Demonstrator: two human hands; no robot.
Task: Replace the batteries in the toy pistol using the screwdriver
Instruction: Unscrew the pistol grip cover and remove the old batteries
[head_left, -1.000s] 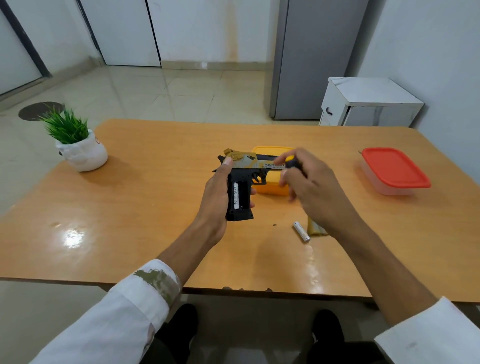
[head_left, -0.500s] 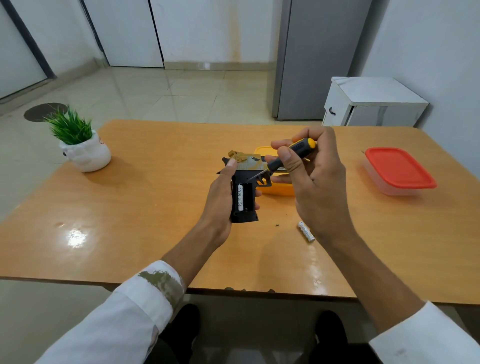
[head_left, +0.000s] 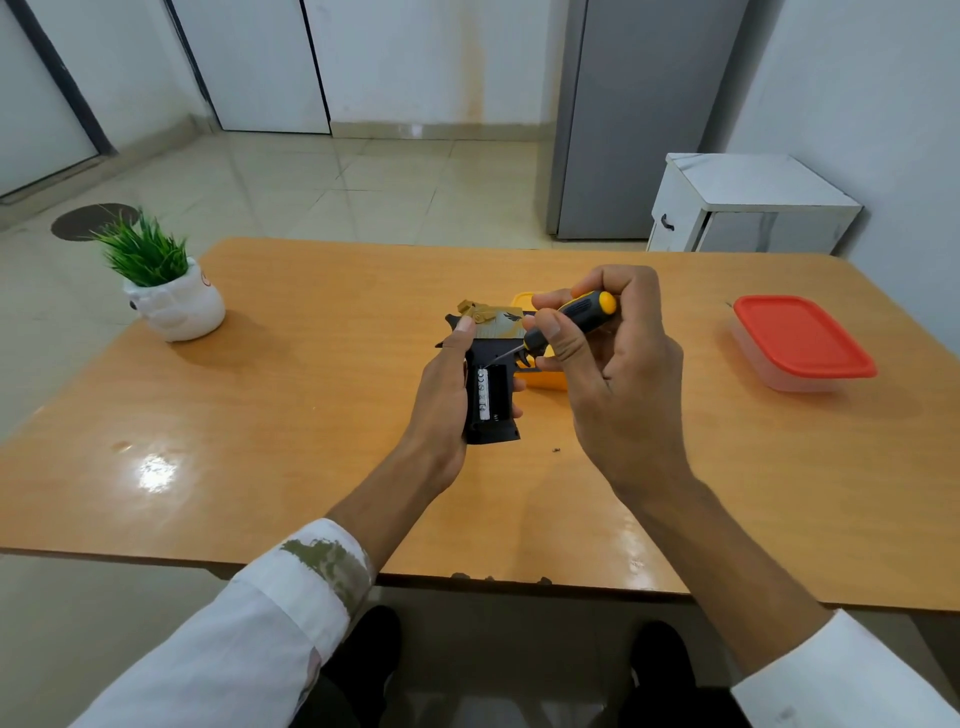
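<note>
Left hand (head_left: 444, 387) curls round the one toy pistol (head_left: 493, 428), just left of my right hand (head_left: 618, 374), which pinches the one screwdriver (head_left: 571, 318), tip at the open grip. I judge the cover already off: one battery (head_left: 484, 395) sits inside, the slot beside it looks empty. Swapping batteries and screwing the cover shut are left.

A black toy pistol (head_left: 493, 432) with a tan slide, grip nearest the viewer, compartment open, one battery (head_left: 484, 395) in its left slot. A black-and-yellow screwdriver (head_left: 576, 314) slants down, tip at the compartment's top.
</note>
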